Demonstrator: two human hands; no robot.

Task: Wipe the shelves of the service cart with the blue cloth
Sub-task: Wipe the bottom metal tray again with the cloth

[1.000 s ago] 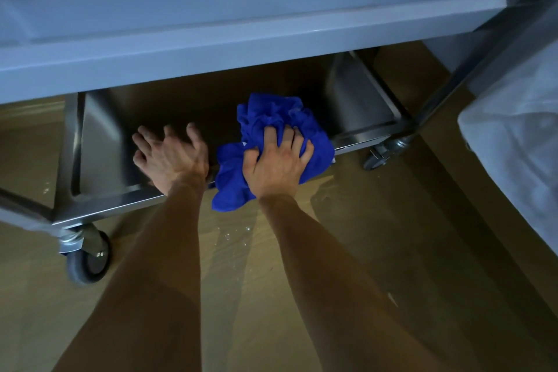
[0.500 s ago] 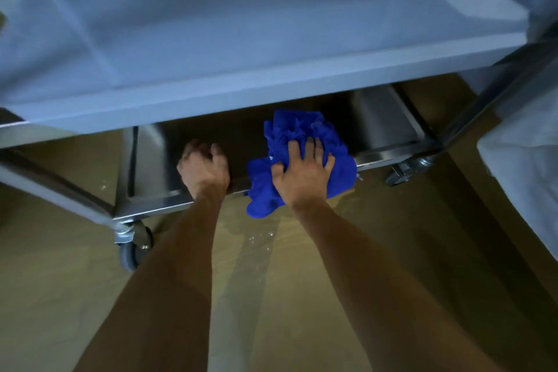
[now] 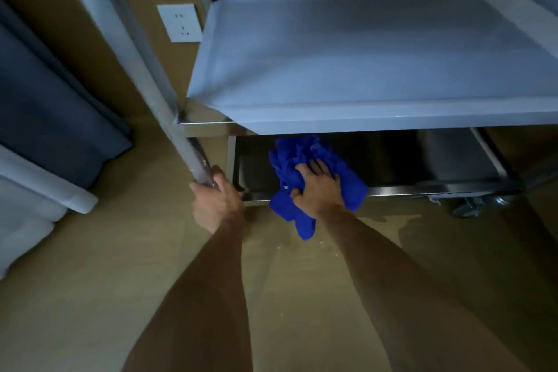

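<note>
**Under the middle shelf: risks at the bottom shelf, left front corner**

1. Service cart (image 3: 377, 118), on castors. My left hand (image 3: 216, 201) is curled round the left front upright (image 3: 169, 118), low down. I judge that a hard sideways wipe could roll the frame if that hold loosens.
2. Middle shelf (image 3: 362, 69). It overhangs the work, so I cannot see the rear of the shelf below; patches there may be missed.
3. Bottom shelf (image 3: 422, 187). Its raised front lip could snag trailing fabric.
4. Blue cloth (image 3: 302, 160), bunched near the front edge, left of centre, one tail hanging over the lip.
5. Right hand (image 3: 320, 187), fingers spread, pressing flat on the cloth, pinching nothing; the wad may slip out.
</note>
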